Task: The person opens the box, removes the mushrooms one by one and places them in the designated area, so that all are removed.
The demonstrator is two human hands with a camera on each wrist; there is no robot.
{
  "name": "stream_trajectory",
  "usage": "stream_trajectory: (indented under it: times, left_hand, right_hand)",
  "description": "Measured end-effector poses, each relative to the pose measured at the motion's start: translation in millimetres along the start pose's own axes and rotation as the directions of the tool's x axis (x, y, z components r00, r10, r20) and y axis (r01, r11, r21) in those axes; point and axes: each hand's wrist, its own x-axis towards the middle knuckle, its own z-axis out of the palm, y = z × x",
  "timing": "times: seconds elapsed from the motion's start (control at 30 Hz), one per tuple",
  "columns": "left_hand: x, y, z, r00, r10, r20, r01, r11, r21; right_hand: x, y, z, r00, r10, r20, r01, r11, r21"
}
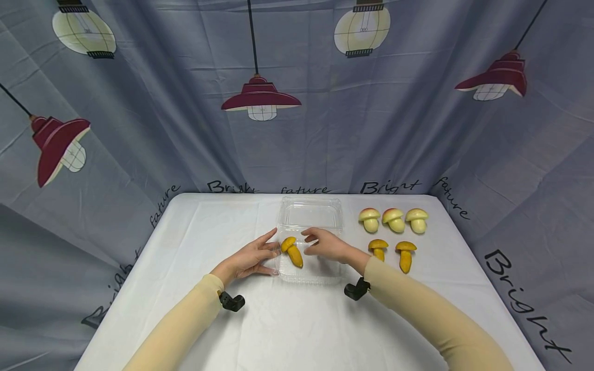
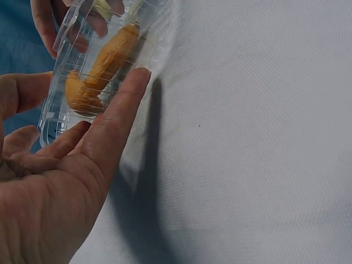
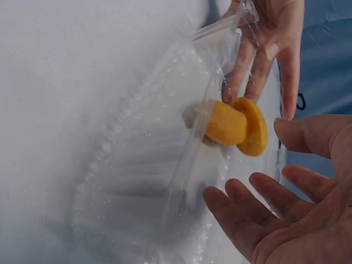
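A clear plastic clamshell box [image 1: 321, 270] lies on the white table, its lid [image 1: 311, 211] folded back. One orange-yellow toy mushroom [image 1: 294, 253] lies in the left part of its base, cap toward the far left. Against the box's left side, my left hand [image 1: 254, 257] rests with fingers extended; the left wrist view shows a finger [image 2: 118, 118] along the wall. Over the base, just right of the mushroom, is my right hand [image 1: 327, 244]. Its fingers [image 3: 242, 212] are spread and loosely bent, with nothing between them and the mushroom cap [image 3: 254, 127] a short way off.
Two more orange-yellow mushrooms [image 1: 406, 256] lie right of the box, one [image 1: 378, 247] close behind the right forearm. Beyond them stand three pale green mushrooms [image 1: 393, 220] in a row. A grey printed curtain [image 1: 297, 149] hangs behind the table [image 1: 297, 330].
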Motion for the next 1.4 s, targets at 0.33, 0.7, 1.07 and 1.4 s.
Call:
stream_trajectory:
  times: [0.33, 0.7, 1.07, 1.4]
  left_hand:
    - [1.8, -1.0, -0.6, 1.000, -0.004, 0.003, 0.004, 1.000, -0.009]
    - [0.4, 1.5, 1.1, 1.000, -0.004, 0.012, 0.004, 1.000, -0.005]
    - [0.2, 2.4, 0.2, 1.000, -0.003, 0.014, 0.003, 1.000, 0.004]
    - [0.3, 1.0, 0.0, 1.000, -0.005, -0.003, 0.005, 1.000, 0.015]
  right_hand:
    - [10, -2, 14, 0.996, 0.086, 0.007, -0.086, 0.996, -0.011]
    - [17, -1, 24, 0.994, 0.105, 0.006, -0.105, 0.994, -0.021]
    - [25, -4, 33, 0.993, 0.106, -0.045, -0.110, 0.987, -0.113]
    - [27, -3, 38, 0.994, 0.093, -0.061, -0.102, 0.980, -0.170]
